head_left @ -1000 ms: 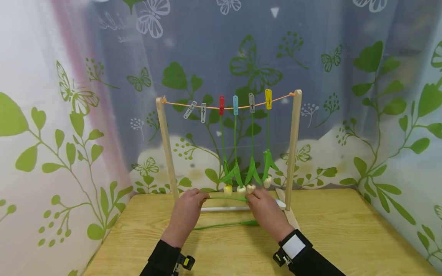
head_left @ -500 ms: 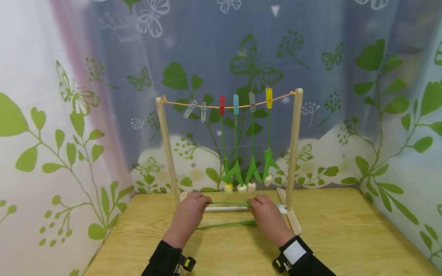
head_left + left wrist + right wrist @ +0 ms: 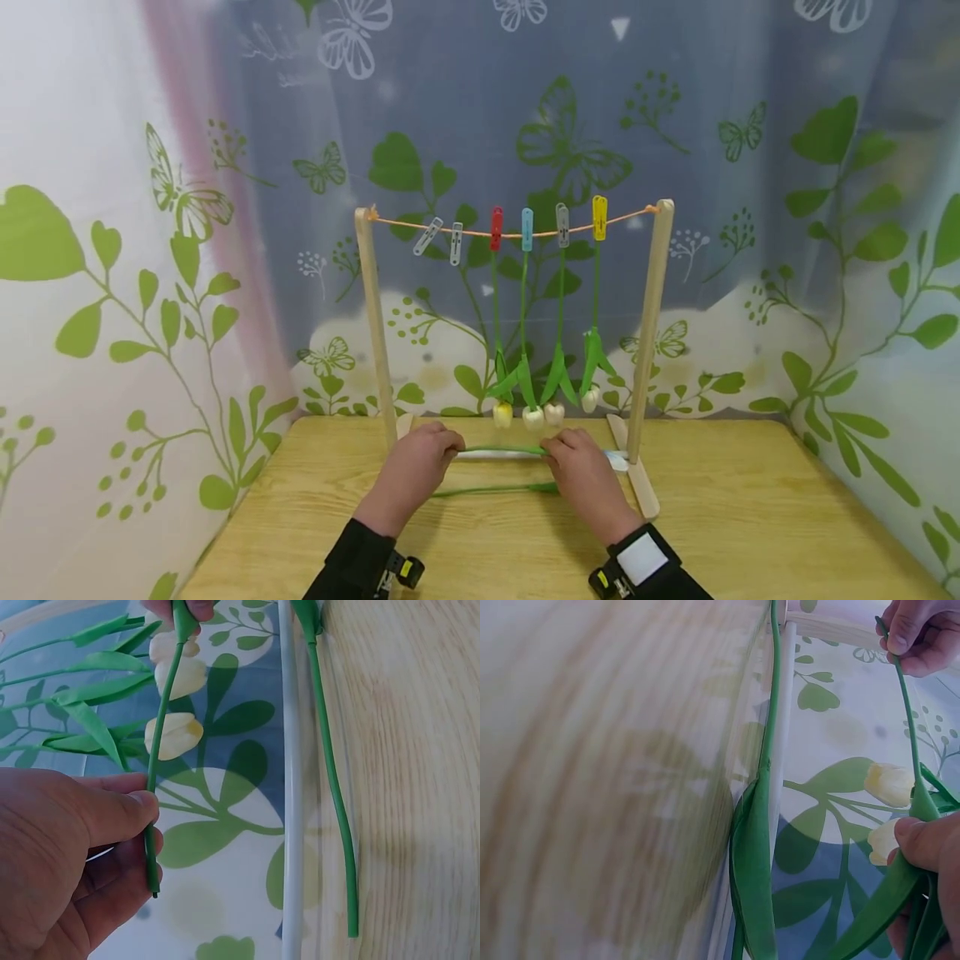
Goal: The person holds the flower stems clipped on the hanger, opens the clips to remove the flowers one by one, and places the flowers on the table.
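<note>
My left hand [image 3: 418,467] pinches the stem end of an artificial tulip [image 3: 501,449] between thumb and fingers, as the left wrist view shows. The right hand [image 3: 588,479] grips the same tulip at its green leaves [image 3: 922,806]; its bloom cannot be made out. Held level, the stem stretches between both hands in front of the rack's white crossbar. A second tulip [image 3: 487,490] lies on the table below, its bloom end hidden by my right hand and forearm. Several tulips [image 3: 523,308] hang bloom-down from a cord, clipped by red [image 3: 497,228], blue [image 3: 527,229], grey [image 3: 562,225] and yellow [image 3: 600,217] clothespins.
Two wooden posts [image 3: 651,333] with flat feet [image 3: 643,492] carry the orange cord [image 3: 405,223]. Two more grey clothespins [image 3: 456,243] sit on its left part with nothing in them. A white bar [image 3: 292,787] joins the posts low down. A printed curtain [image 3: 300,125] stands behind the wooden table [image 3: 750,500].
Both hands have come down slightly with the held tulip, its stem now close to the white bar in the head view. The head view has shifted a little. Both grips stay the same.
</note>
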`<state>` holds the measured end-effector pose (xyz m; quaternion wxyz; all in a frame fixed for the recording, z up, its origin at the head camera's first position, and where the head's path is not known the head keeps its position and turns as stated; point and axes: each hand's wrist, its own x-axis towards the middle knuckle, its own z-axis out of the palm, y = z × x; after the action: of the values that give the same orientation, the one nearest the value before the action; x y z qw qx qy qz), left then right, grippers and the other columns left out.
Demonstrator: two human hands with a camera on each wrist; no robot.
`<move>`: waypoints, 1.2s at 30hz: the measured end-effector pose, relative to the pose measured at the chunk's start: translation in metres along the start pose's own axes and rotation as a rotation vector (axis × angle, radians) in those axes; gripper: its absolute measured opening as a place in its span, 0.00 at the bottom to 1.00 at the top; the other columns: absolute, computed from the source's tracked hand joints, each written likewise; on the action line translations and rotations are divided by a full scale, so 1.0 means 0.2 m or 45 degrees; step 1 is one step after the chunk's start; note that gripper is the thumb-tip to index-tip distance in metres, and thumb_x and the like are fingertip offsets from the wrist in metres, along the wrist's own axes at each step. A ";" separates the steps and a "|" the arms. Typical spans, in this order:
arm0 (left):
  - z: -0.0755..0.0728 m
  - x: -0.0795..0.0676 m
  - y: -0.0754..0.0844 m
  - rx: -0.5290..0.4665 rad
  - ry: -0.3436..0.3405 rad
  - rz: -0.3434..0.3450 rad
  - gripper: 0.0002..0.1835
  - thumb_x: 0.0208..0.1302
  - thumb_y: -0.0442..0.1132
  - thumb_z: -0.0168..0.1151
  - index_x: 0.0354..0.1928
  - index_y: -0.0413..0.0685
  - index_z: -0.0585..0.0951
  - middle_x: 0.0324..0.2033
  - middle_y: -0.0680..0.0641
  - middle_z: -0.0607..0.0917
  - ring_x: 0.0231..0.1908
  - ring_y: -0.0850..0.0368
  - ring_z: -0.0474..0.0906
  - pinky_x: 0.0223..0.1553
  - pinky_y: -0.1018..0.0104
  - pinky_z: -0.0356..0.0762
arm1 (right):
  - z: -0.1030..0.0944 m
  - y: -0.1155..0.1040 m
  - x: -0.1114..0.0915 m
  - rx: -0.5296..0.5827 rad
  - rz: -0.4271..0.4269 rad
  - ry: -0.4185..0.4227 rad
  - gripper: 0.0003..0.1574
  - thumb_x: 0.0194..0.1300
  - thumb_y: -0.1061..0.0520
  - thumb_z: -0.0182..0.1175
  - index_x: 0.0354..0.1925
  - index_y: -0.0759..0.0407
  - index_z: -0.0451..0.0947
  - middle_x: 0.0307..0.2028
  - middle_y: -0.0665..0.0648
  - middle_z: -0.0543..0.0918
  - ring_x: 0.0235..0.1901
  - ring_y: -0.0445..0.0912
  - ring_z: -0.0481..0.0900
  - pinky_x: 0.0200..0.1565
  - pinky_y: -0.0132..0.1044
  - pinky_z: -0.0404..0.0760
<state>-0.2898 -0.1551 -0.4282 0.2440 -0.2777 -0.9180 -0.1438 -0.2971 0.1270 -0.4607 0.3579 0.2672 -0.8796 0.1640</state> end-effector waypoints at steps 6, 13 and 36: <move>0.01 0.00 0.00 0.015 -0.030 0.001 0.08 0.69 0.34 0.68 0.46 0.53 0.89 0.39 0.53 0.86 0.39 0.57 0.85 0.41 0.68 0.88 | -0.01 -0.01 -0.01 -0.023 0.046 -0.057 0.15 0.54 0.67 0.79 0.41 0.59 0.89 0.33 0.51 0.83 0.36 0.47 0.81 0.34 0.36 0.88; 0.03 -0.02 0.00 0.016 -0.049 0.003 0.08 0.70 0.34 0.67 0.46 0.52 0.89 0.38 0.52 0.86 0.39 0.57 0.85 0.42 0.69 0.88 | -0.01 -0.01 -0.02 -0.016 0.090 -0.155 0.12 0.56 0.64 0.78 0.40 0.57 0.90 0.32 0.48 0.83 0.34 0.45 0.80 0.33 0.34 0.87; 0.07 -0.01 0.00 -0.006 -0.299 -0.012 0.07 0.69 0.34 0.69 0.44 0.53 0.90 0.35 0.54 0.87 0.37 0.57 0.86 0.38 0.67 0.88 | -0.04 -0.01 0.00 0.005 0.145 -0.503 0.06 0.58 0.63 0.77 0.30 0.53 0.88 0.24 0.45 0.77 0.27 0.40 0.79 0.27 0.33 0.80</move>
<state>-0.2938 -0.1508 -0.4416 0.1335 -0.2889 -0.9411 -0.1138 -0.2921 0.1293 -0.4553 0.1680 0.2445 -0.9461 0.1302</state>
